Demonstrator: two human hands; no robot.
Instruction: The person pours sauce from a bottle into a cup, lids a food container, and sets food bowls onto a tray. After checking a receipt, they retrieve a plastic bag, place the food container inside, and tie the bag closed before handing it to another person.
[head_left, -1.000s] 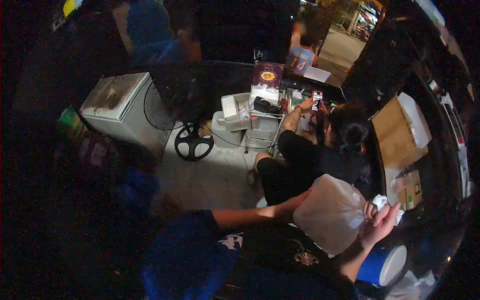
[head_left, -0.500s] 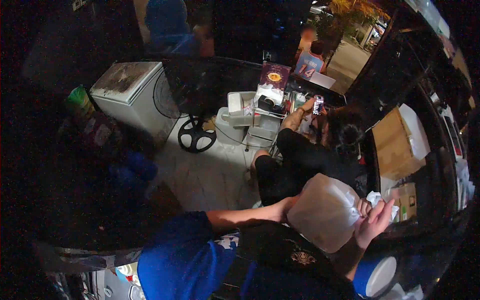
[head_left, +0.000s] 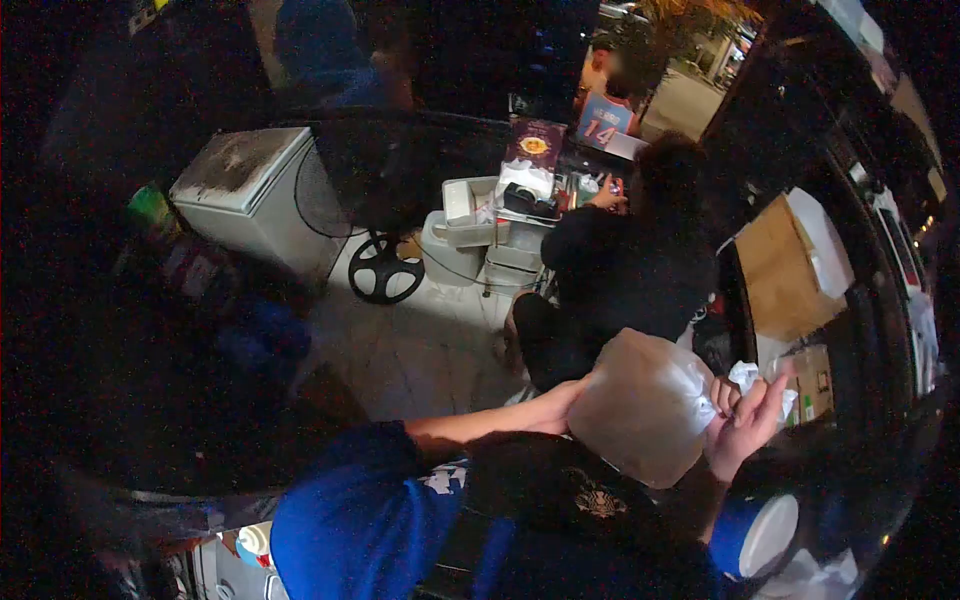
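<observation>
A full, whitish translucent plastic bag (head_left: pixel 640 415) hangs in front of my chest, bunched at its neck. My right hand (head_left: pixel 742 430) is closed around that gathered neck, and loose white ends stick out past the fingers. On the opposite side, my left hand (head_left: pixel 560 402) holds the body of the bag; its fingertips are partly hidden behind the plastic. What the bag contains cannot be made out.
A person in black (head_left: pixel 625 255) sits just beyond the bag. Cardboard boxes (head_left: pixel 785 265) stand at the right, a blue tub with a white lid (head_left: pixel 770 535) near my right forearm. Farther off are a white chest freezer (head_left: pixel 250 195), a steering wheel (head_left: pixel 385 270) and plastic bins (head_left: pixel 455 250).
The seated person's lit phone, raised before, is no longer plainly visible, and that person has straightened up. My hands keep the same hold on the bag. The view has shifted slightly.
</observation>
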